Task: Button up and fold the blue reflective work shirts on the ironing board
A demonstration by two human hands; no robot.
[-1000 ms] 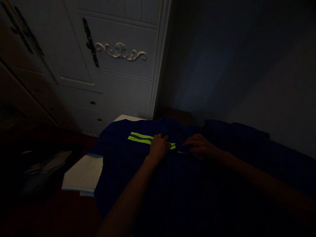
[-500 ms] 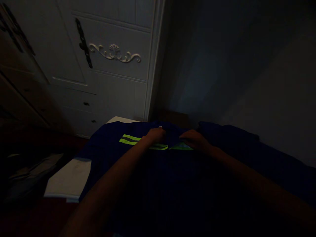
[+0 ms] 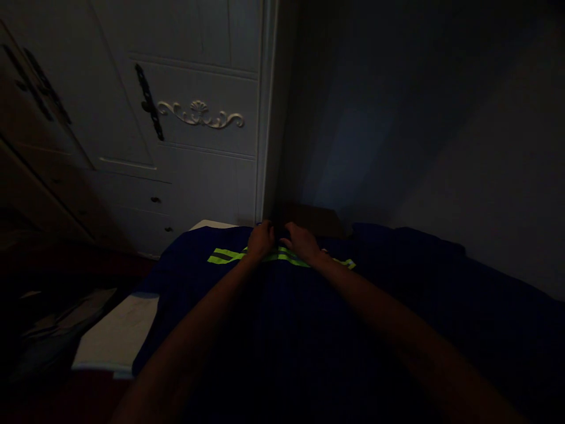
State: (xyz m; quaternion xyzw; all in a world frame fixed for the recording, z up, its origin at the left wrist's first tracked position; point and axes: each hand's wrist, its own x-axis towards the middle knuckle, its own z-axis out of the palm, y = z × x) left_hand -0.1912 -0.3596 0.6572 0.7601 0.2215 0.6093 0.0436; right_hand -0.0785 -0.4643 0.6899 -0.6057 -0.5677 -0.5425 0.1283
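Note:
A dark blue work jacket (image 3: 185, 268) with yellow-green and grey reflective strips (image 3: 222, 255) lies spread out in front of me. At the jacket's far edge, my left hand (image 3: 262, 239) is closed on the cloth, just beyond the strip. My right hand (image 3: 303, 242) is close beside it, thumb and fingers bent around dark cloth at the same edge. A narrow gap separates the two hands. Deep shadow hides the fingertips and most of the jacket's near part.
A white cabinet (image 3: 212, 188) with a dark handle (image 3: 149, 103) and carved ornament stands behind on the left. A pale surface (image 3: 119, 333) shows from under the jacket. More dark blue cloth (image 3: 410, 253) lies to the right, by a grey wall (image 3: 477, 147). A brown box-like thing (image 3: 313, 219) sits behind.
My right hand has moved left, toward my left hand, which has also shifted slightly left. The reflective strip is now less covered on the right. The view has tilted up slightly.

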